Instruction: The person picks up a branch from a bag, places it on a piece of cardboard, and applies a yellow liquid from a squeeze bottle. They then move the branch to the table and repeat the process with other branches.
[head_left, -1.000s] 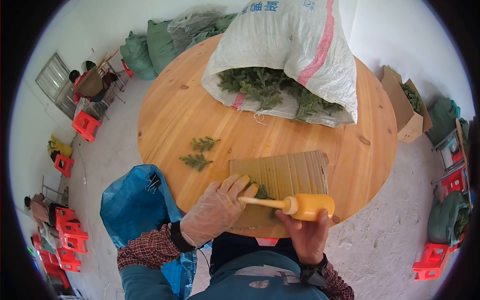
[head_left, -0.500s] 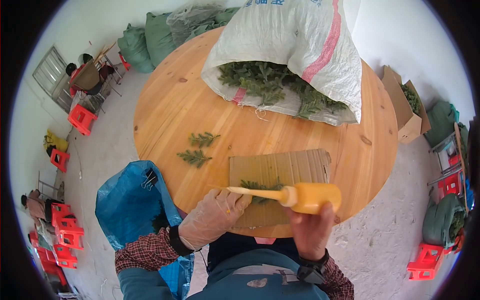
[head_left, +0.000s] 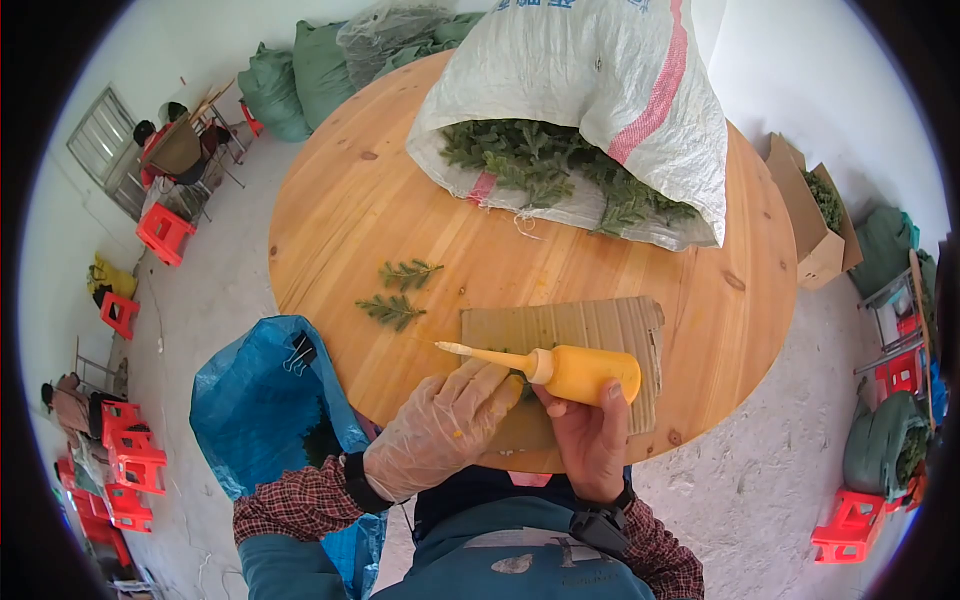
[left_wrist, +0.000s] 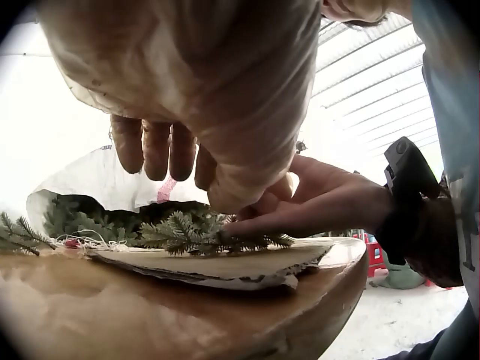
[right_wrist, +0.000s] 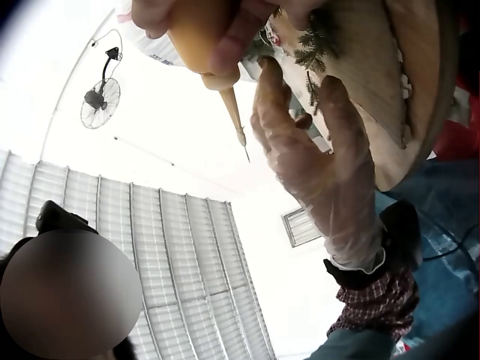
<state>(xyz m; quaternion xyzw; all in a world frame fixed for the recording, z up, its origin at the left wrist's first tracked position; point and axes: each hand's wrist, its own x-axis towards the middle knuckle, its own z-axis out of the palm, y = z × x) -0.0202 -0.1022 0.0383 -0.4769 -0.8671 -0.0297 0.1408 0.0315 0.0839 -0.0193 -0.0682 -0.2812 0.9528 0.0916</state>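
Observation:
My right hand grips a yellow squeeze bottle, tilted so its long thin nozzle points left over the left hand. A clear plastic glove covers my left hand, which hovers low at the left part of a cardboard sheet. Thumb and fingers of that glove stand apart in the right wrist view. Between the hands a green fir sprig lies on the cardboard, mostly hidden in the head view. Fingers of the right hand reach down right at this sprig in the left wrist view.
Two loose sprigs lie left of the cardboard on the round wooden table. A white woven sack full of fir greenery stands at the back. The blue bag hangs at the table's left edge. Red stools stand on the floor.
The bottle rose and shifted right, then moved back left and up with the right hand. My left hand's fingers drew back from the sprig, then moved slightly right again.

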